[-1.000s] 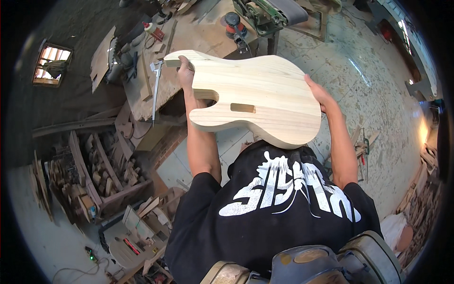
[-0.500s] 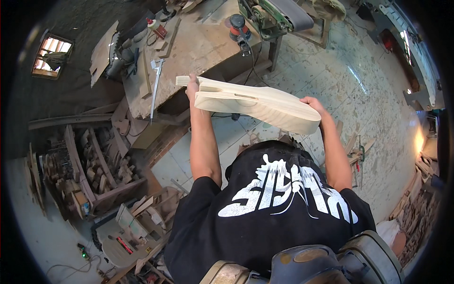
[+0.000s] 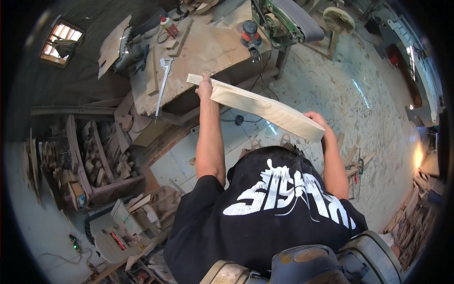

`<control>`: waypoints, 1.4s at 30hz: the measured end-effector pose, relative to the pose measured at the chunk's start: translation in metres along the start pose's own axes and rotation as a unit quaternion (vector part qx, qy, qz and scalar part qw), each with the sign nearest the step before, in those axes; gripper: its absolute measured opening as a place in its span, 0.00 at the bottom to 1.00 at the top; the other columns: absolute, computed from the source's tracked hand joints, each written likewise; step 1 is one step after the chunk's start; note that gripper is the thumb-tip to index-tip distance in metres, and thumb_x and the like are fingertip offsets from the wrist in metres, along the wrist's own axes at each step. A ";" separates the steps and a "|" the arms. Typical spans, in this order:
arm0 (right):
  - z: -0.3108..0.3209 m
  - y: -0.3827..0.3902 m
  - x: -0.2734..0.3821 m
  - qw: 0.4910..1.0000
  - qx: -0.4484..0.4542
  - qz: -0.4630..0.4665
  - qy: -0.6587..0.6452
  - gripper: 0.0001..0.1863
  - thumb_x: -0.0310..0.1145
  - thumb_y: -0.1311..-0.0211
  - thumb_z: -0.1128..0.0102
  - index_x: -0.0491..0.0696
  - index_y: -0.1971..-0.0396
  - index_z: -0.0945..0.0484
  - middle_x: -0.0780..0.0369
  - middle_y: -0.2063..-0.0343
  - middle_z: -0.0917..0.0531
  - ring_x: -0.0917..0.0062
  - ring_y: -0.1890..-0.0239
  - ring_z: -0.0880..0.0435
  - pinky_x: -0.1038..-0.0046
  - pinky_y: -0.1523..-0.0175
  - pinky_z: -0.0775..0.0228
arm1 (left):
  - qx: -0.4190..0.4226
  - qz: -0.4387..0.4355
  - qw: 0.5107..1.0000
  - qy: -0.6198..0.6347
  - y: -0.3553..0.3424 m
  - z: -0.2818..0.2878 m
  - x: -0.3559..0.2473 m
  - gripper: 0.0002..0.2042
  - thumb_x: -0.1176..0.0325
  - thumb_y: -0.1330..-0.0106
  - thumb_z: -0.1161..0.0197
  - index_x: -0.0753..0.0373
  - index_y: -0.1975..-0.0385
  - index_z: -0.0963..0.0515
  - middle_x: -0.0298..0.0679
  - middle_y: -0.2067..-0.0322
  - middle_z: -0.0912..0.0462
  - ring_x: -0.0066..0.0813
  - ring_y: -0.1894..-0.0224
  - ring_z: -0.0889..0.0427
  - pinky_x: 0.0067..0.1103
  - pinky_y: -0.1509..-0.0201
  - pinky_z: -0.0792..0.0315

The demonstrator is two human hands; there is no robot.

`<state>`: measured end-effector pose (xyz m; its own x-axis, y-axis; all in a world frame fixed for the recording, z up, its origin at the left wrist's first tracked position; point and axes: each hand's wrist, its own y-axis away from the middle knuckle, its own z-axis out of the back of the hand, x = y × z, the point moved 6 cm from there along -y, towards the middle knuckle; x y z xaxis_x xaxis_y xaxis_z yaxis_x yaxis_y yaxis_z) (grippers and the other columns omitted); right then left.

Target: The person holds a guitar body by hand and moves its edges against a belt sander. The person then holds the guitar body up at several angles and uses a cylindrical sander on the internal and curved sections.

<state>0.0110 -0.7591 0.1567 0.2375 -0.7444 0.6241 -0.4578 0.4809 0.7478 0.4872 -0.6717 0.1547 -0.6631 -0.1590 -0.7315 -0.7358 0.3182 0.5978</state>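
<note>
I hold a pale wooden electric-guitar body [image 3: 267, 110] tilted so that mostly its thick curved edge shows, near the front of the workbench. My left hand [image 3: 204, 87] grips its narrower upper-left end. My right hand [image 3: 313, 118] grips the rounded right end, its fingers partly hidden behind the wood. On the bench [image 3: 217, 52] beyond lie a metal caliper [image 3: 164, 85], a red-and-white bottle [image 3: 170, 29], some wood strips and an orange-and-black sander [image 3: 250, 34].
A green belt sander [image 3: 283, 26] stands at the bench's right end, beside a tiled floor [image 3: 359, 123]. A bin of offcuts [image 3: 94, 165] is at left, a cluttered stool [image 3: 106, 244] at lower left. Cables run below the bench; clamps [image 3: 359, 163] sit at right.
The guitar body has turned from face-up to edge-on and moved lower and slightly right, with both hands still on it. The bench now appears a little further right in view.
</note>
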 end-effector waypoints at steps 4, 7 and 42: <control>-0.018 0.001 -0.007 1.000 0.024 -0.002 0.011 0.16 0.38 0.33 0.51 0.44 0.67 0.16 0.63 0.72 0.14 0.78 0.78 0.18 0.72 0.69 0.24 | 0.008 -0.023 1.000 0.006 -0.017 0.008 -0.018 0.40 0.62 0.38 0.29 0.80 0.36 0.46 0.57 0.45 0.27 0.42 0.52 0.20 0.33 0.49 0.24; -0.031 0.028 -0.001 0.988 0.058 0.057 0.131 0.18 0.39 0.32 0.54 0.46 0.65 0.16 0.63 0.72 0.14 0.79 0.81 0.19 0.72 0.73 0.25 | 0.048 -0.035 0.998 0.032 0.009 -0.005 -0.019 0.32 0.64 0.38 0.29 0.78 0.41 0.35 0.52 0.51 0.22 0.41 0.55 0.18 0.34 0.51 0.23; -0.031 0.165 -0.052 0.911 -0.075 0.171 0.368 0.28 0.43 0.29 0.50 0.43 0.35 0.36 0.41 0.46 0.24 0.49 0.51 0.18 0.77 0.72 0.30 | 0.095 -0.342 0.887 -0.296 0.138 -0.068 -0.118 0.29 0.40 0.33 0.45 0.68 0.66 0.21 0.44 0.73 0.19 0.34 0.69 0.21 0.31 0.59 0.29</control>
<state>-0.0503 -0.6265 0.2542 0.6384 -0.0523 0.7679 -0.5048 0.7247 0.4690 0.4542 -0.6730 0.3458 0.1593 0.1241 -0.9794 -0.8643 0.4970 -0.0776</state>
